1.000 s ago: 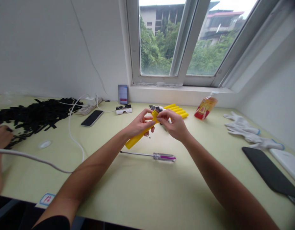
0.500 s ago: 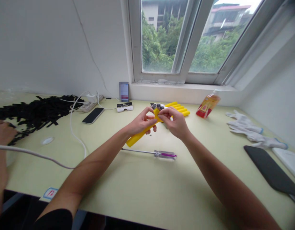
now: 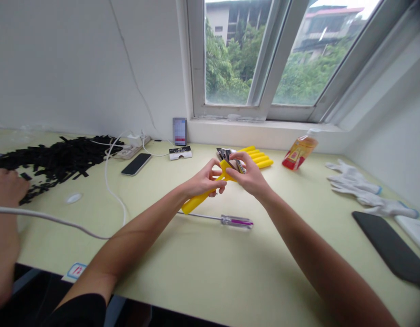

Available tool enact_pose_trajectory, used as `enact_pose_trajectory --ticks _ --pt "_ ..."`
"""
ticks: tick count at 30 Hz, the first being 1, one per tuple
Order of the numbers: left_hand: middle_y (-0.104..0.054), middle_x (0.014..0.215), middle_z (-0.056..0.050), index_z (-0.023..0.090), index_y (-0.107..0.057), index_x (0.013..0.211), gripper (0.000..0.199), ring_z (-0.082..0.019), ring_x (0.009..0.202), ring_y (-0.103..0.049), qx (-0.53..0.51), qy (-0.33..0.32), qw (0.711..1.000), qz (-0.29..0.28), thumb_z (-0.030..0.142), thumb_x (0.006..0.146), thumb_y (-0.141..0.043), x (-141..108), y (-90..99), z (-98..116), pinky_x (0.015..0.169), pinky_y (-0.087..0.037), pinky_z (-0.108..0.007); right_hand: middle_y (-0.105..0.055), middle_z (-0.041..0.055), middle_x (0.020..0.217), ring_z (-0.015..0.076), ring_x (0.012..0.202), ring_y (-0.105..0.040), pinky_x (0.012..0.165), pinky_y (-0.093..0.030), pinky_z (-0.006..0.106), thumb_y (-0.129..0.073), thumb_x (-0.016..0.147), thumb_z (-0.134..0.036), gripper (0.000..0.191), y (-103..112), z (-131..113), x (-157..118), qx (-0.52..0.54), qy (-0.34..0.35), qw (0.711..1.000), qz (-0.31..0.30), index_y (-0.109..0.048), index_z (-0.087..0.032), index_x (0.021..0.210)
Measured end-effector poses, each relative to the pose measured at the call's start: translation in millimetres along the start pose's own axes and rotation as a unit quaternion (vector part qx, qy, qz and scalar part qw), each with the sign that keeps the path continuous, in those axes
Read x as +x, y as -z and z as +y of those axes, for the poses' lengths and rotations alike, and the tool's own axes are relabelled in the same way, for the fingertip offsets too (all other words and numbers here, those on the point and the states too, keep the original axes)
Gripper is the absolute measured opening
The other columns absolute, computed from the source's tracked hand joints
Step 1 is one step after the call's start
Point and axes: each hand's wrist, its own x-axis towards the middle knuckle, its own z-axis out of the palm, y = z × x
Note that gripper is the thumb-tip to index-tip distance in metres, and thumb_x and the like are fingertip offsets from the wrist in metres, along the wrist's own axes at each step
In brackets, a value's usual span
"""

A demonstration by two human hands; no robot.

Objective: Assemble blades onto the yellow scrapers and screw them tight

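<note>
In front of me, my left hand (image 3: pixel 208 179) is closed around the handle of a yellow-handled tool (image 3: pixel 196 202) with a wide, forked-looking head. Its handle slants down to the left. My right hand (image 3: pixel 249 175) is at the head, thumb against the yellow part and index finger arched above it. Dark and metallic pieces (image 3: pixel 234 162) show between and behind the right fingers; I cannot tell whether they are held or lie on the table. Several yellow handles (image 3: pixel 260 156) lie just behind. A screwdriver (image 3: pixel 236 221) with a clear and purple handle lies below the hands.
A phone (image 3: pixel 136 164), power strip (image 3: pixel 135 147), white cable (image 3: pixel 106 177) and pile of black strips (image 3: pixel 60 156) lie left, by another person's hand (image 3: pixel 8 186). A bottle (image 3: pixel 300 150), white gloves (image 3: pixel 366 190) and dark flat board (image 3: pixel 388 245) are right.
My right hand's index finger has lifted and opened away from the thumb at the yellow head, so more of the metallic pieces shows. The view has shifted slightly.
</note>
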Motion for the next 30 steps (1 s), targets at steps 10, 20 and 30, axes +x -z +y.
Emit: enact_pose_trajectory --ticks 10,20,30 --pt "-0.061 0.091 0.001 0.026 -0.040 0.105 0.051 -0.011 0.063 -0.062 -0.148 0.049 0.986 0.066 0.040 0.076 -0.079 -46.8 -11.8 -21.3 0.041 -0.040 -0.013 -0.066 0.0045 0.093 0.0152 0.075 -0.064 0.062 -0.052 0.029 -0.068 0.080 -0.034 0.036 -18.0 -17.8 -4.8 0.123 -0.142 0.956 -0.226 -0.054 -0.021 0.111" --pt "-0.059 0.090 0.000 0.026 -0.043 0.108 0.042 -0.009 0.062 -0.059 -0.196 0.038 0.966 0.162 0.030 0.081 -0.076 -60.0 -8.1 -35.9 0.039 -0.036 -0.011 -0.063 0.0095 0.121 0.0199 0.112 -0.059 0.097 -0.047 0.041 -0.060 0.086 -0.023 0.032 -13.3 -24.0 -24.0 -0.058 -0.002 0.989 -0.133 -0.056 -0.021 0.118" --pt "-0.061 0.101 -0.003 0.025 -0.043 0.101 0.050 -0.010 0.065 -0.063 -0.221 0.015 0.941 0.254 0.026 0.071 -0.083 -57.2 8.7 -37.8 0.039 -0.037 -0.011 -0.060 0.0120 0.130 0.0318 0.127 -0.048 0.103 -0.041 0.052 -0.062 0.085 -0.023 0.024 33.4 -4.8 -104.8 -0.289 0.006 0.898 -0.333 -0.067 -0.024 0.109"
